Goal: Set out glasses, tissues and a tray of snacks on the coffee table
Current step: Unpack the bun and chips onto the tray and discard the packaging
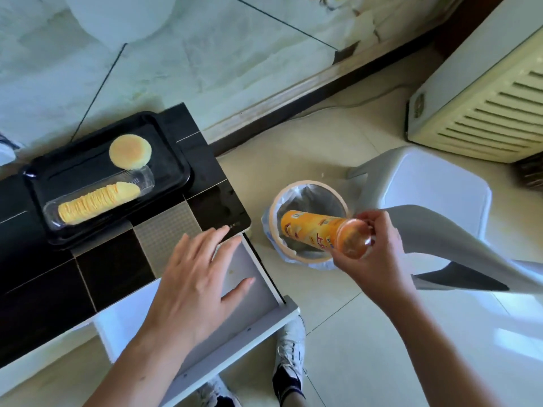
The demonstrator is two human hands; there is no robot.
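Tray (176,148) on table (38,289), bin (308,259) right.

One black tray (173,148) on bench (38,289), taken as landmark. Inside tray: one round cake (130,151); one clear plastic sleeve (144,179) holding single stack of crisps (97,204), crisps too many to count. Right of tray, off bench: one orange crisp tube (308,230), one lined bin (305,191), one white stool (426,183). Below tray: one open drawer (255,277). Two hands: left (197,286), right (379,254). Two shoes, one at (289,356). One white vented unit (482,98) far right of tray.
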